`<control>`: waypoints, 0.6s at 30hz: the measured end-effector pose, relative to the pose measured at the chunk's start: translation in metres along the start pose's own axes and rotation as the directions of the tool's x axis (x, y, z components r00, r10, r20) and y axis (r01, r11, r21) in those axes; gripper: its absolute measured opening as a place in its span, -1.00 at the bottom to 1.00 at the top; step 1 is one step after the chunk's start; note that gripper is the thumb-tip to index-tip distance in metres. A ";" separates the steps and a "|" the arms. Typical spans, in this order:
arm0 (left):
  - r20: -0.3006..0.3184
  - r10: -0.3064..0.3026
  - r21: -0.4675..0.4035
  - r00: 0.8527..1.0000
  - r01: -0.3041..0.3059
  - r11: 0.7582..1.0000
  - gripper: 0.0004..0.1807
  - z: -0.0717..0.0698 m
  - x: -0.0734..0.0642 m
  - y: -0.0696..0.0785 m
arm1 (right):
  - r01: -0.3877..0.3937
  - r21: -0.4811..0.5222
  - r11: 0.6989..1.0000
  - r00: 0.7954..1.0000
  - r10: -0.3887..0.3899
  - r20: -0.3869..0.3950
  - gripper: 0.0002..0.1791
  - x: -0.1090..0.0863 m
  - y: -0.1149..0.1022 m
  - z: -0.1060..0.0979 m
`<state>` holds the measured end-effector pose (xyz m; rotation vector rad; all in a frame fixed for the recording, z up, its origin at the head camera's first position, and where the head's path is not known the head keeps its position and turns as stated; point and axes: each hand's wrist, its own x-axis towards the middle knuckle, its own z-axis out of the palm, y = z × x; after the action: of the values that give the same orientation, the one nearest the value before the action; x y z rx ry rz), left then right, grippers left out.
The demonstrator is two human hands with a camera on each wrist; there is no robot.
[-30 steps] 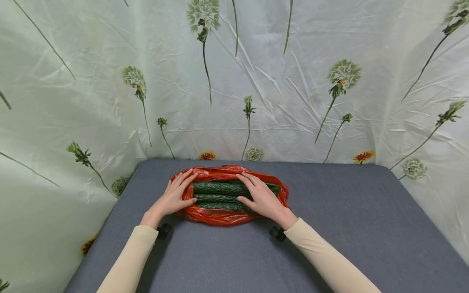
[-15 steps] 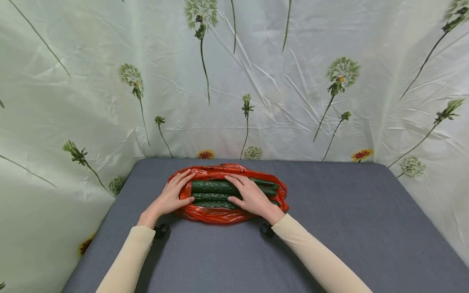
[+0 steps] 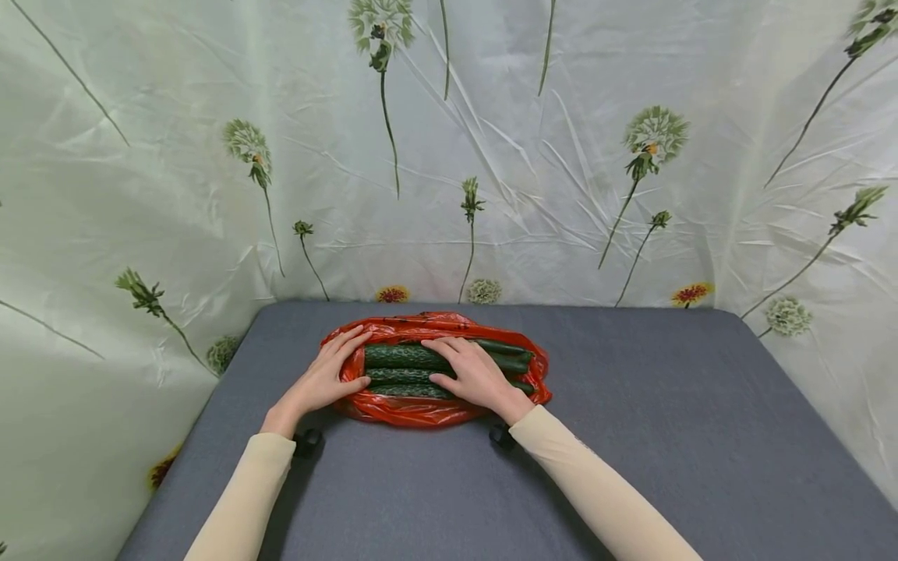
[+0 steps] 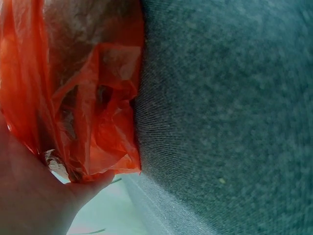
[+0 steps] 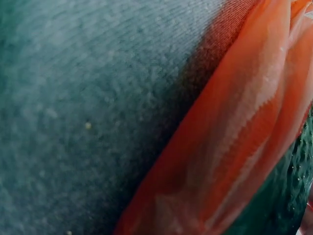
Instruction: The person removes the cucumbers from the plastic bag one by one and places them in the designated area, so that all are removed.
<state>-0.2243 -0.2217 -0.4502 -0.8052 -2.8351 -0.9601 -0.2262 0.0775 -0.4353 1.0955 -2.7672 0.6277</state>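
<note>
Left hand point(image 3: 324, 379) laid flat with straight, slightly spread fingers on the left end of the red plastic bag point(image 3: 421, 411), fingertips reaching the ends of the cucumbers point(image 3: 400, 357), gripping nothing. Right hand point(image 3: 475, 375) spread palm-down across the middle of the cucumbers, fingers fairly straight and pressed on top rather than wrapped around. Several long dark green cucumbers lain side by side inside the bag, lengthwise left to right, their right ends poking out past the right hand. Bag opened upward, its crumpled rim ringing the cucumbers, resting on the grey table point(image 3: 666, 436), in the half farther from the person and left of the middle. Seen from the left wrist, crinkled bag film point(image 4: 88, 112) touching the grey cloth beside the palm. Behind the bag, past the far table edge, a pale floral sheet point(image 3: 561, 156) hung as backdrop, also running along both sides. Cream sleeves point(image 3: 603, 499) stretched from the bag back toward the near table edge.
</note>
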 end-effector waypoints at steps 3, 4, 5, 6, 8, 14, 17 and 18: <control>0.001 0.002 -0.005 1.000 -0.002 1.000 -0.16 0.000 0.000 -0.001 | 0.005 -0.017 1.000 1.000 -0.005 0.000 -0.36 0.002 0.001 0.000; 0.002 0.002 -0.008 1.000 -0.002 1.000 -0.16 0.000 0.000 -0.001 | 0.008 -0.017 1.000 1.000 -0.008 0.000 -0.36 0.003 0.001 0.000; 0.002 0.000 -0.010 1.000 0.000 1.000 -0.16 0.000 0.000 -0.002 | 0.010 -0.015 1.000 1.000 -0.010 0.000 -0.37 0.004 0.001 0.000; 0.002 0.000 -0.012 1.000 0.000 1.000 -0.16 0.000 0.000 -0.002 | 0.012 -0.011 1.000 1.000 -0.012 -0.001 -0.37 0.004 0.001 0.000; 0.002 -0.003 -0.016 1.000 0.003 1.000 -0.16 0.000 0.000 -0.002 | 0.013 0.002 1.000 1.000 -0.013 -0.004 -0.38 0.006 0.002 0.000; -0.001 -0.004 -0.020 1.000 0.003 1.000 -0.16 0.001 0.000 -0.002 | -0.015 0.035 0.999 1.000 0.015 -0.015 -0.41 0.009 0.005 0.002; -0.006 0.000 -0.024 1.000 0.000 1.000 -0.16 0.001 0.000 -0.001 | -0.021 0.030 0.999 0.999 0.022 -0.030 -0.43 0.010 0.005 0.003; -0.007 0.001 -0.026 1.000 -0.001 1.000 -0.17 0.001 0.000 -0.001 | -0.022 0.028 0.999 0.999 0.023 -0.034 -0.44 0.010 0.005 0.004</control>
<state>-0.2242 -0.2217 -0.4515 -0.8038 -2.8218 -1.0002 -0.2368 0.0729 -0.4382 1.0503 -2.7529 0.6824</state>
